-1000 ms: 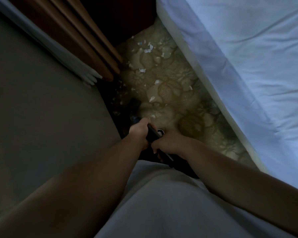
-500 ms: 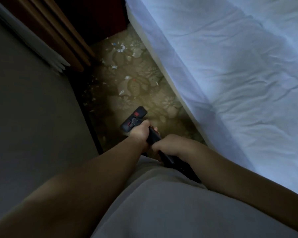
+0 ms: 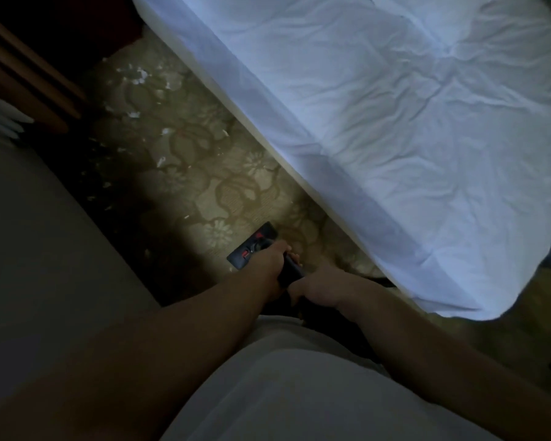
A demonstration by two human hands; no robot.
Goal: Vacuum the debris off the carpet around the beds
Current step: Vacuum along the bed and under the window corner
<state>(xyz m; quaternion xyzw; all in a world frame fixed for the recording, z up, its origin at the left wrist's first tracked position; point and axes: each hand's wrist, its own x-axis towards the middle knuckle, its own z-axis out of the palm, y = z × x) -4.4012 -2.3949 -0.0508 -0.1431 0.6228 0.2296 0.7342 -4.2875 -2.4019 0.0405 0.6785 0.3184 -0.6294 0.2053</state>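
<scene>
View from my head, looking down a narrow strip of patterned carpet (image 3: pixel 236 189) between two beds. On my right is a bed with a rumpled white sheet (image 3: pixel 395 128), its edge running diagonally across the picture. On my left is a dim grey surface (image 3: pixel 45 237), which I take to be the other bed, though it is too dark to be sure.

Both my bare arms reach forward over my grey shirt (image 3: pixel 299 396). My left hand (image 3: pixel 269 265) is in front, fingers wrapped round the black vacuum wand (image 3: pixel 288 271). My right hand (image 3: pixel 322 288) is just behind it, also closed round the wand. The black floor head (image 3: pixel 252 245), with small red marks on top, sits on the carpet just beyond my left hand, near the foot end of the gap.

The carpet close around the head looks mostly free of litter. Ahead of it, white paper scraps (image 3: pixel 162 161) lie scattered, with a thicker cluster (image 3: pixel 136 74) at the far end beside dark wooden furniture (image 3: pixel 29 87). Small bits (image 3: pixel 105 186) also line the shadowed left edge. I judge the job in this gap as barely begun: nearly its whole length is left to clean.
</scene>
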